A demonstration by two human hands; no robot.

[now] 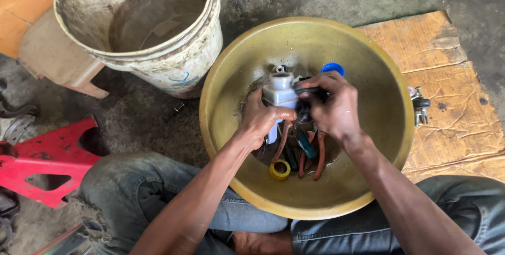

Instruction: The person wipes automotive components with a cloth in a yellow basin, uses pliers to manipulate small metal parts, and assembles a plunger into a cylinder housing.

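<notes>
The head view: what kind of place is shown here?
Probably a repair workshop floor: hand tools lie in a yellow basin, a red metal stand sits on stained concrete, and bolts rest on cardboard.

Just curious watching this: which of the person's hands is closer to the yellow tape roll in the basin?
Left. The left hand grips the white plastic part just up-left of the yellow tape roll; the right hand sits farther, up and to the right.

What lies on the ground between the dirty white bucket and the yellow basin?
In the head view, only a small dark metal piece lies on the stained concrete between the white bucket and the yellow basin; what kind of piece it is cannot be told.
</notes>
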